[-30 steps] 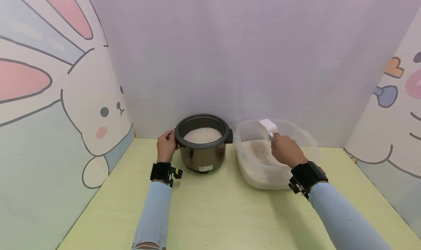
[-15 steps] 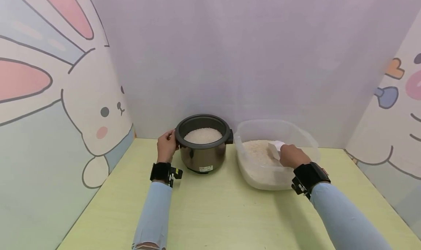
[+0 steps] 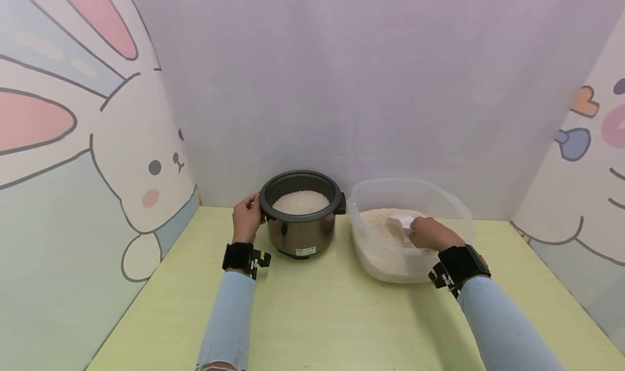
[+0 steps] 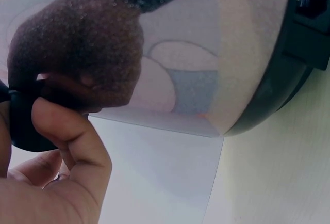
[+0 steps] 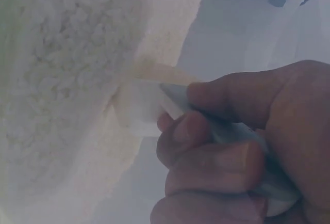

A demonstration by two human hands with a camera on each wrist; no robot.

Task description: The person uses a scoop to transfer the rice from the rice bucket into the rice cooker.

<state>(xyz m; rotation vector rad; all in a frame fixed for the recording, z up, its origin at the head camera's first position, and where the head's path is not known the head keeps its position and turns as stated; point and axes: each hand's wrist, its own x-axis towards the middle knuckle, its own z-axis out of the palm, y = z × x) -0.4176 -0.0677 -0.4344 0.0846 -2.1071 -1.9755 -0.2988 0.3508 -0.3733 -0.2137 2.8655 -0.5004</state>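
Rising just behind cooker (image 3: pixel 301 234) and tub (image 3: pixel 407 191): lilac backdrop (image 3: pixel 342 89).

Cartoon rabbit (image 3: pixel 129 143) at left — lilac backdrop (image 3: pixel 312 89) behind — yellow-green table (image 3: pixel 322 317).

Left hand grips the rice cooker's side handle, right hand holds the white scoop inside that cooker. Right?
Not quite: the head view shows the white scoop inside the translucent rice tub, not the rice cooker. The right hand does hold it, and the left hand grips the side handle.
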